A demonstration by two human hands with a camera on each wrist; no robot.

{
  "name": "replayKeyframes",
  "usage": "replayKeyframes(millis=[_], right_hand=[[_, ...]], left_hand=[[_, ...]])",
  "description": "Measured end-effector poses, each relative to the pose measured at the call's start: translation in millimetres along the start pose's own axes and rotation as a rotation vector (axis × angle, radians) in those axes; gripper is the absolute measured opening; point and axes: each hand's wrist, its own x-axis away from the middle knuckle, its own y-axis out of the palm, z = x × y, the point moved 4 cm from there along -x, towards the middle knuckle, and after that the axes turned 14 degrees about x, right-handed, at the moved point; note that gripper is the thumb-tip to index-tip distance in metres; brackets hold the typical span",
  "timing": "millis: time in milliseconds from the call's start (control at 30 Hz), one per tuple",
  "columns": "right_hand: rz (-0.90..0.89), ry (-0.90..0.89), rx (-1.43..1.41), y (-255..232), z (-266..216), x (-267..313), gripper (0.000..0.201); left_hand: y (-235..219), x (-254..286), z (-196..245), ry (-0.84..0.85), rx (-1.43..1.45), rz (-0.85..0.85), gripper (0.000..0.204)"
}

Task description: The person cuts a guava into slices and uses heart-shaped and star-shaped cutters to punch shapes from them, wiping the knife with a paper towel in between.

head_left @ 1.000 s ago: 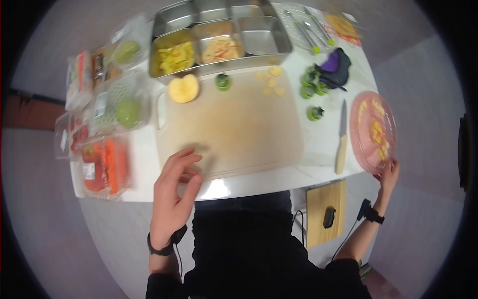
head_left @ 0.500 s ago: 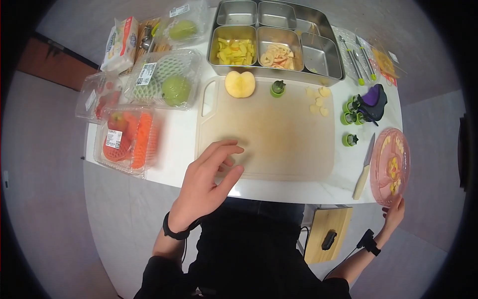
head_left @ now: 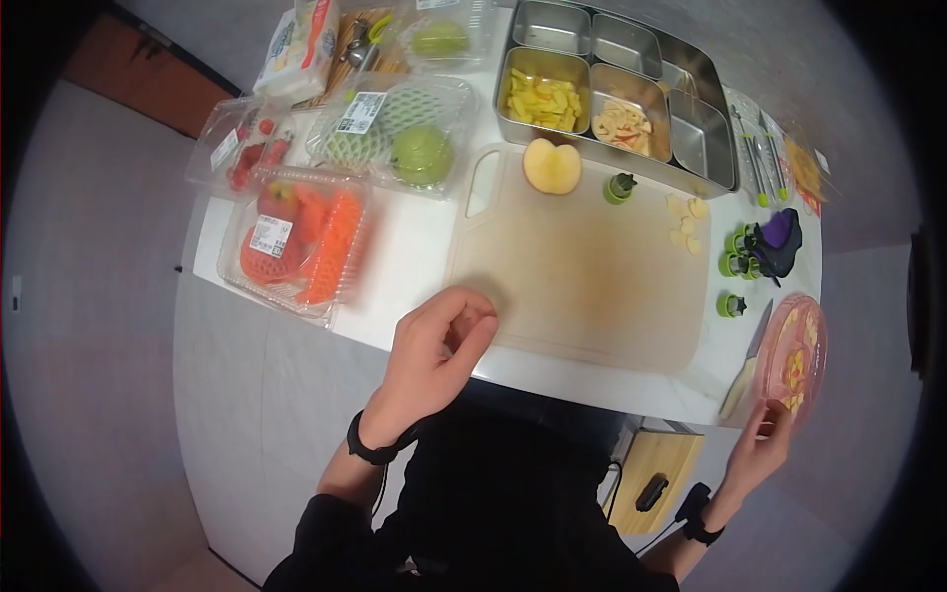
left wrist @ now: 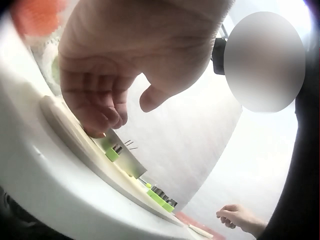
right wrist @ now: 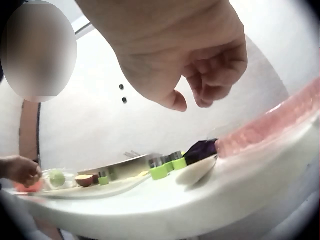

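My left hand [head_left: 431, 355] hovers with loosely curled fingers over the front left edge of the cutting board [head_left: 592, 266], holding nothing. At the right, my right hand [head_left: 762, 449] hangs by the near rim of the pink plate [head_left: 772, 355], which carries yellow and pale pieces. In the right wrist view a gap separates the right hand [right wrist: 200, 65] from the plate [right wrist: 270, 125]; its fingers are loosely bent and empty. A knife [head_left: 742, 380] lies left of the plate. On the board are a halved apple [head_left: 551, 166], a green cutter [head_left: 619, 187] and several small pale slices [head_left: 688, 225].
Behind the board stands a steel tray [head_left: 612, 153] with cut fruit in two compartments. Several green cutters [head_left: 735, 264] and a purple-black item [head_left: 779, 237] are at the right. Clear boxes of fruit [head_left: 296, 242] fill the left side, and peeling tools [head_left: 755, 163] lie at the back right.
The head view has turned, moving the tabletop rightward in the picture. My right hand has come away from the plate's rim, and its fingers are more bent. My left fingers have curled in more.
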Motion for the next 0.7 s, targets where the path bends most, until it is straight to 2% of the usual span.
replayKeyframes(millis=[100,200,400,600,700], right_hand=[[0.034,-0.127,0.136,10,-19,10,0.032],[-0.003,-0.134,0.184,21,-16,13,0.032],[-0.061,-0.088,0.064,24,-30,11,0.035],[-0.082,-0.096,0.062,32,-39,5,0.041],[-0.033,-0.126,0.053,37,-39,3,0.045]], left_hand=[[-16,16,-13,-0.051,0.026,0.033,0.006],[-34,31,-23,-0.089,0.053,0.082,0.011],[-52,44,-37,-0.077,0.114,0.173,0.017],[-51,42,-30,-0.058,0.080,0.161,0.017],[-43,34,-28,-0.024,0.098,0.163,0.013]])
